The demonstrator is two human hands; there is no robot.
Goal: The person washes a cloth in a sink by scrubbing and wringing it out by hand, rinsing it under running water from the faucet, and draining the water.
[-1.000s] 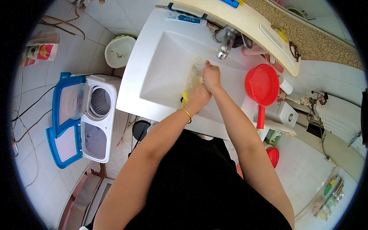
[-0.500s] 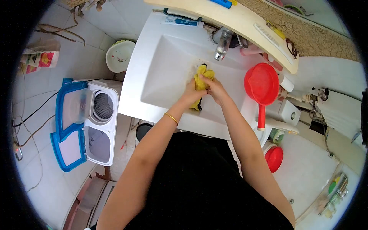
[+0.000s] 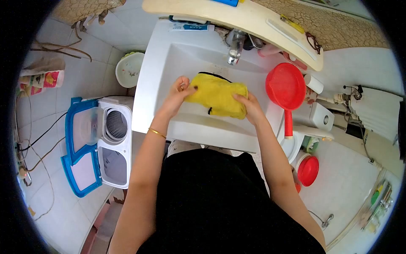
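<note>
A yellow cloth (image 3: 218, 94) with black edging is stretched out between my two hands, above the white sink (image 3: 169, 122). My left hand (image 3: 175, 95), with a ring on one finger and a gold bangle at the wrist, pinches the cloth's left end. At the right end, my right hand (image 3: 249, 106) grips it with the thumb on top and the fingers hidden below. Just beyond the cloth stands the metal faucet (image 3: 236, 48). A red ladle (image 3: 286, 86) rests at the sink's right side, its handle pointing toward me.
On the left, a twin-tub washing machine (image 3: 113, 144) has its blue-framed lids raised. A white basin (image 3: 130, 70) is behind it. A toothpaste tube (image 3: 189, 27) lies on the sink's back rim, below a cream shelf (image 3: 253, 19). A red bowl (image 3: 308, 170) is at lower right.
The yellow cloth was bunched up between my close-set hands; now it is spread out flat. My hands have moved apart, left and right, each keeping hold of one end.
</note>
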